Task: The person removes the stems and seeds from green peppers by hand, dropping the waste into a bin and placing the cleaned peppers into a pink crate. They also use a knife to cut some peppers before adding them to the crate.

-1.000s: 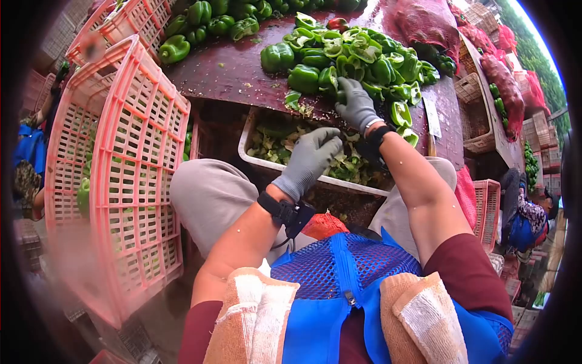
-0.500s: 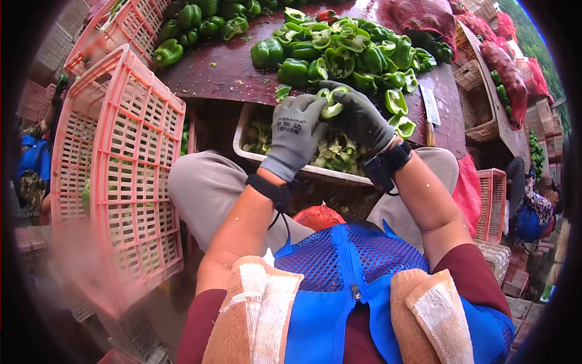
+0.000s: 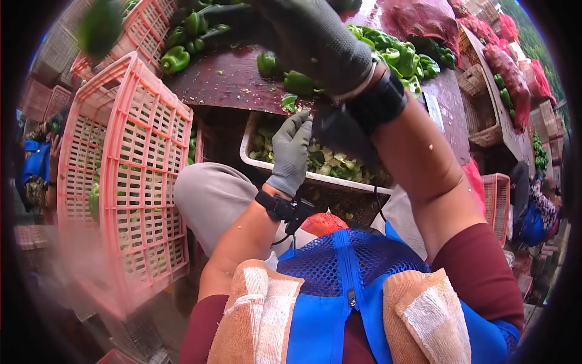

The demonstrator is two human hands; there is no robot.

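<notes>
My left hand [image 3: 290, 151], in a grey glove, is over the near rim of a white tray [image 3: 247, 136] holding pale green pepper scraps. Its fingers are pressed together at the table edge; what they hold, if anything, is too small to make out. A small piece of green pepper [image 3: 290, 101] lies just beyond the fingertips. My gloved right hand [image 3: 321, 48] reaches across the table toward the upper left, fingers stretched out and smeared by motion. Apart from it, a blurred green pepper [image 3: 100, 27] hangs in the air at the upper left.
Cut peppers [image 3: 403, 57] and whole peppers [image 3: 176, 59] lie on the dark red table [image 3: 236, 85]. A knife [image 3: 434, 112] rests at the right. A pink crate [image 3: 145, 176] stands at my left. Other people [image 3: 37, 164] are at both sides.
My right hand has left the half pepper that both hands held and swung up to the left. A blurred pepper has appeared in the air. My left hand stays over the tray, fingers pinched.
</notes>
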